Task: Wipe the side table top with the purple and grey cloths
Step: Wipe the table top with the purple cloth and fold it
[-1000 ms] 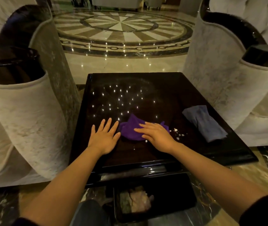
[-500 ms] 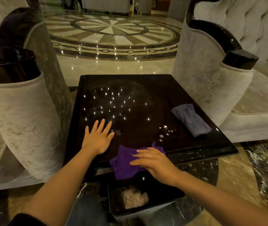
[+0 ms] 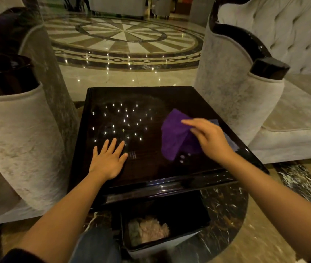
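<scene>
On the table, my right hand has carried the pinched purple cloth from the near edge back up toward the crumbs — left hand spread flat, bracing.

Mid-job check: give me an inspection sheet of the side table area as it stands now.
Surface: side table top dark, glossy; white crumbs near the front right.
Job's things: purple cloth held in the right hand; grey cloth mostly hidden behind that hand.
Clutter: bin below the front edge, with rubbish inside.
Hands: left hand flat on the top.
Cables: nothing seen.
Surroundings: armchairs on both sides, patterned marble floor.
</scene>
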The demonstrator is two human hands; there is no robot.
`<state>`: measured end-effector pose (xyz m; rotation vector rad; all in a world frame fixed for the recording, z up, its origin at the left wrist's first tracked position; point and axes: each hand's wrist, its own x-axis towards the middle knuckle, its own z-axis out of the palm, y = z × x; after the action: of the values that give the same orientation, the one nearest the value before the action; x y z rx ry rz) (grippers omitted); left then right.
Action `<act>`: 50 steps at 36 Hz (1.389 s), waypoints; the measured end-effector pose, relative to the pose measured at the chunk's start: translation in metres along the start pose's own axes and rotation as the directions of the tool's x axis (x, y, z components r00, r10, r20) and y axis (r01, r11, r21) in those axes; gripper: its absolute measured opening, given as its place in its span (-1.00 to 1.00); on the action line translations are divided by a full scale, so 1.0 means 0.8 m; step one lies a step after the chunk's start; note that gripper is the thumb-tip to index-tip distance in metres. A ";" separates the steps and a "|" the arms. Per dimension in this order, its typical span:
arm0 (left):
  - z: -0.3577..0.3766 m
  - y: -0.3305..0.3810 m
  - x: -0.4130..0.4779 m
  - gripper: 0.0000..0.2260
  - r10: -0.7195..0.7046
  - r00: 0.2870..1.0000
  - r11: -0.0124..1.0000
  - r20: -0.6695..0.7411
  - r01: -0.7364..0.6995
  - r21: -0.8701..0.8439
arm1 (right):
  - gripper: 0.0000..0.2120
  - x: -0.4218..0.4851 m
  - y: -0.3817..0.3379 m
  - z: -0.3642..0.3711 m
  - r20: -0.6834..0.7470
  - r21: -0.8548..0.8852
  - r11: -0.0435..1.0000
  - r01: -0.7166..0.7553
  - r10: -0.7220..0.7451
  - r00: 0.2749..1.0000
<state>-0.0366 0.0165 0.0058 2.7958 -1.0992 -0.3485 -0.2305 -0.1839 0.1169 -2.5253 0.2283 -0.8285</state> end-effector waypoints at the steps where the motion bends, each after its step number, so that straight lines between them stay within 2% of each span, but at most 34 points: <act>1: -0.001 0.000 0.000 -0.51 -0.002 1.000 1.000 0.000 0.002 0.001 | -0.71 0.010 0.008 -0.002 -0.007 -0.020 1.000 -0.024 0.024 1.000; 7: -0.001 0.000 -0.001 -0.50 -0.003 1.000 1.000 -0.013 0.003 0.007 | -0.69 0.054 0.057 0.010 -0.004 -0.221 0.967 -0.124 0.127 0.992; 10: -0.002 0.001 -0.002 -0.51 -0.005 1.000 1.000 -0.016 0.005 0.007 | -0.67 0.053 0.084 0.030 0.149 -0.285 0.943 -0.172 0.221 0.964; 13: -0.002 0.002 -0.002 -0.51 -0.006 1.000 1.000 -0.008 0.006 0.011 | -0.64 0.041 0.112 0.054 0.377 -0.400 0.898 -0.181 0.342 0.861; 15: -0.002 0.001 -0.002 -0.51 -0.009 1.000 1.000 -0.004 0.009 0.015 | -0.64 0.037 0.122 0.064 0.424 -0.385 0.892 -0.236 0.398 0.814; 17: -0.001 0.001 -0.002 -0.51 -0.011 1.000 1.000 -0.004 0.011 0.017 | -0.67 0.037 0.128 0.068 0.415 -0.310 0.901 -0.304 0.416 0.809; 22: 0.002 0.000 -0.001 -0.51 -0.009 1.000 1.000 -0.019 0.009 0.021 | -0.63 0.033 0.140 0.072 0.463 -0.273 0.912 -0.307 0.404 0.789; 26: 0.005 -0.001 0.000 -0.51 -0.008 1.000 1.000 -0.022 0.008 0.023 | -0.55 0.029 0.145 0.076 0.481 -0.334 0.898 -0.287 0.425 0.767; 34: 0.006 0.000 0.000 -0.51 -0.013 1.000 1.000 -0.020 0.014 0.021 | -0.62 0.006 0.119 0.082 0.426 -0.339 0.906 -0.252 0.387 0.818; 44: 0.001 0.001 -0.005 -0.51 0.002 1.000 1.000 -0.011 -0.002 0.012 | -0.63 -0.055 0.034 0.096 0.503 -0.236 0.961 -0.142 0.246 0.828; 50: -0.001 0.002 -0.004 -0.51 0.002 1.000 1.000 -0.014 -0.002 0.010 | -0.63 -0.105 -0.021 0.108 0.507 -0.180 0.984 -0.017 0.107 0.855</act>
<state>-0.0393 0.0175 0.0069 2.8011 -1.1035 -0.3240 -0.2462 -0.1115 0.0202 -2.7725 0.2048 -0.0831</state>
